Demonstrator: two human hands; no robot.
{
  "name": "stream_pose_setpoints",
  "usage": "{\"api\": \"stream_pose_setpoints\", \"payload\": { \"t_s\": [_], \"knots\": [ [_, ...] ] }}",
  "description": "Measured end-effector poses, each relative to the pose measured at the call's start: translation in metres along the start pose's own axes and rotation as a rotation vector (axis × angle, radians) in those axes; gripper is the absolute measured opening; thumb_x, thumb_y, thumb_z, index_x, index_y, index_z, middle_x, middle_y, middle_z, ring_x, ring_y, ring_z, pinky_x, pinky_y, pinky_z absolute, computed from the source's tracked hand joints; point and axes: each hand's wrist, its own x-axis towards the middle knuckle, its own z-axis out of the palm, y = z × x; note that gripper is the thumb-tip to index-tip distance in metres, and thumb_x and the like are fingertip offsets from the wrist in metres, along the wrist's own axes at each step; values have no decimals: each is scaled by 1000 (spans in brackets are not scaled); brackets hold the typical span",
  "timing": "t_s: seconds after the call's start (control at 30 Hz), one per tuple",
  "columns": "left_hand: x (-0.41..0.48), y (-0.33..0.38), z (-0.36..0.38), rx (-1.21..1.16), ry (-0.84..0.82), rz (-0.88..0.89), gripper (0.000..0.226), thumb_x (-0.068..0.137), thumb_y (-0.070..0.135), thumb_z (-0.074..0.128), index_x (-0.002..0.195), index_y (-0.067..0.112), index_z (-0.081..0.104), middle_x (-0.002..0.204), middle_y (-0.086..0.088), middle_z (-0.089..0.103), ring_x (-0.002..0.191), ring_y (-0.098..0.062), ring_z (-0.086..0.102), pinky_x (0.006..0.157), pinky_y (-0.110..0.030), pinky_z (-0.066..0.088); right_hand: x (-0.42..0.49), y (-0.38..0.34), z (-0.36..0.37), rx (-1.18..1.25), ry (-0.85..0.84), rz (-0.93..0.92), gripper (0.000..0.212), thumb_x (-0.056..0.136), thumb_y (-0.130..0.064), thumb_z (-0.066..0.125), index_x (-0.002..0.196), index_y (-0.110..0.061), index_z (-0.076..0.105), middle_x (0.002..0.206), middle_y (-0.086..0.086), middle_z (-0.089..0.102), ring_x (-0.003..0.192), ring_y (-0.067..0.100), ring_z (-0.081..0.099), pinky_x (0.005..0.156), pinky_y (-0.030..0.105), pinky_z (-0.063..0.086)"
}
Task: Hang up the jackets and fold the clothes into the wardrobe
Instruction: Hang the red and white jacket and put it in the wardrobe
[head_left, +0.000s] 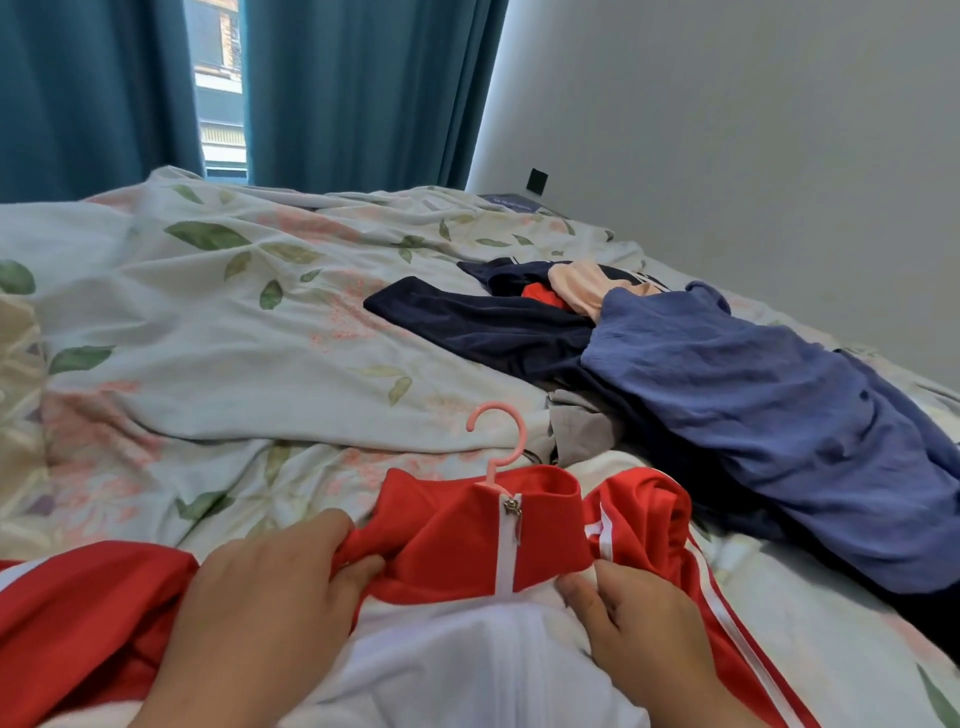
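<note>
The red-and-white zip-front track jacket (457, 545) lay on the floral-sheeted bed (208, 338), directly under both hands and zipped to the collar. The hook of a pink plastic hanger (498, 431) protruded just beyond the fingertips. The left hand (270, 597) pinched red shoulder fabric and the right hand (639, 623) pinched cloth at the collar base, apparently seating the shoulders on the hanger. A crumpled blue garment (753, 415) lay beyond the right hand.

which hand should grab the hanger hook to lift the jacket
Right, probably. The hook sits about equally far from both, but the left hand grips a bunch of the jacket, while the right hand only pinches it below the collar.
</note>
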Motion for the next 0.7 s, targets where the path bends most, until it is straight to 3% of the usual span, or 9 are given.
{"api": "stream_pose_setpoints", "payload": {
  "t_s": [0.07,0.2,0.33,0.4,0.53,0.7],
  "knots": [
    [-2,-2,6,-8,23,31,38,79,56,60,65,26,42,51,8,45,56,-23,56,46,-32,24,-1,2,5,31,16,-22,53,83,-69,35,55,-24,41,52,-9,49,54,8,49,47,18,27],
    [-2,-2,20,-15,42,27,39,75,41,75,56,26,44,45,11,36,43,-19,34,44,-24,18,2,1,10,-1,108,-61,52,84,-65,39,48,-31,23,41,-11,29,39,2,32,43,14,14],
    [-4,-9,34,-61,74,-93,35,75,38,78,57,28,49,48,10,47,49,-24,49,46,-29,35,7,-1,12,32,121,-112,54,85,-62,45,51,-32,15,43,-10,27,41,7,31,43,14,13],
    [-4,-10,36,-75,87,-146,29,75,36,79,61,29,53,52,9,53,57,-30,57,50,-34,42,8,0,11,37,139,-136,53,84,-60,49,54,-32,16,43,-8,31,41,7,30,44,13,10],
    [-8,1,32,-72,124,-151,23,79,28,74,65,27,56,54,10,54,58,-28,57,51,-36,44,7,2,3,106,103,-151,45,84,-59,47,57,-29,28,46,-7,48,42,10,45,43,25,29],
    [-13,23,28,13,114,-193,21,78,41,50,65,25,52,59,7,55,59,-24,55,52,-36,43,13,18,7,280,-100,-187,35,94,-57,31,79,-29,44,84,-2,66,78,18,60,66,31,36]
  ]
}}
